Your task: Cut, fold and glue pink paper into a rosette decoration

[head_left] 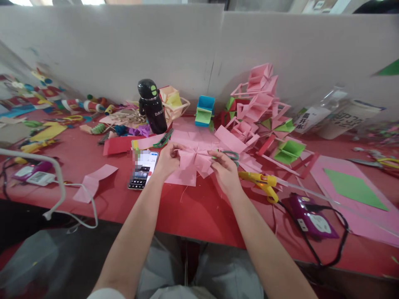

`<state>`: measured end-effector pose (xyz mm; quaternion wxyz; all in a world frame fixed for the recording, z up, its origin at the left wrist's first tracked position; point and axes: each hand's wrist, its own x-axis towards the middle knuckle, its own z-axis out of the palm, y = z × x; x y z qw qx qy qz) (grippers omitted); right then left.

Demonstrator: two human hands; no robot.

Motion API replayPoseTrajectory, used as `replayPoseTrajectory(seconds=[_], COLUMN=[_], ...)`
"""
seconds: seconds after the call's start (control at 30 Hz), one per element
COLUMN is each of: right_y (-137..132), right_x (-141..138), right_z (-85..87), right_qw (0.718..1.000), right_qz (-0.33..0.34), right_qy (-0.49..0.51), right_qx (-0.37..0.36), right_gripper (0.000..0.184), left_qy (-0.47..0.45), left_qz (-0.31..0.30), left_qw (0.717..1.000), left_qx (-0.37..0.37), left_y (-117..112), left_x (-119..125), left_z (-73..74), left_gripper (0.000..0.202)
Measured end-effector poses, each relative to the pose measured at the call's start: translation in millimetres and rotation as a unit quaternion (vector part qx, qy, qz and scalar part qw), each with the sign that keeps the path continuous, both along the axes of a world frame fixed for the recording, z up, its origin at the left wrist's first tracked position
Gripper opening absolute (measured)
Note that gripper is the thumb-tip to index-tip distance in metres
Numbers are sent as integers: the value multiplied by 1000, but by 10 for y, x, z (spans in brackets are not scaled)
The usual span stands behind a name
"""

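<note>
Between my two hands is a folded pink paper piece (195, 157) with pleats meeting at its middle. My left hand (168, 160) pinches its left edge, fingers closed on the paper. On the opposite edge, my right hand (225, 168) grips it between thumb and fingers. Flat pink paper sheets (183, 178) lie under and behind the piece on the red table (193, 211). Green-handled scissors (232, 156) rest just behind my right hand. A phone (143, 170) lies left of my left hand.
A yellow glue gun (260, 180) lies right of my right hand, near a purple power strip (313, 218). Behind stand a black bottle (152, 108), a blue and green paper box (205, 111) and stacked pink paper frames (258, 106). A white cable (59, 178) crosses the left.
</note>
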<state>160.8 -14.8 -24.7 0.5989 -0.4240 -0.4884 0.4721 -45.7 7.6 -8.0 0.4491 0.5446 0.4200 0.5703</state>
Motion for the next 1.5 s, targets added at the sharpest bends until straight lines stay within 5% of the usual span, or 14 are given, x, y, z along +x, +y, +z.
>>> replayPoseTrajectory(seconds=[0.2,0.77,0.97,1.23,1.5], right_y=[0,24,-13,-140,-152], right_x=[-2,6,17,-23,-24], right_z=[26,-8,0,72,63], right_qw=[999,999,987,947,941], right_qz=[6,-14,-30,-80,-86], right_qy=[51,-24,-133,-236,-244], right_qx=[-9,-28,81,204,218], right_gripper=[39,53,44,49,50], left_qy=[11,-21,-41,-145,-145], left_qz=[23,-61,-85,-37,-43], left_qw=[999,997,996,981,982], left_qx=[39,42,-7,-123,-116], left_y=[-6,-34,-12,-6,-46], left_x=[12,-25,-42,6,71], left_z=[18,25,9,85,52], left_gripper=[30,34,60,29,36])
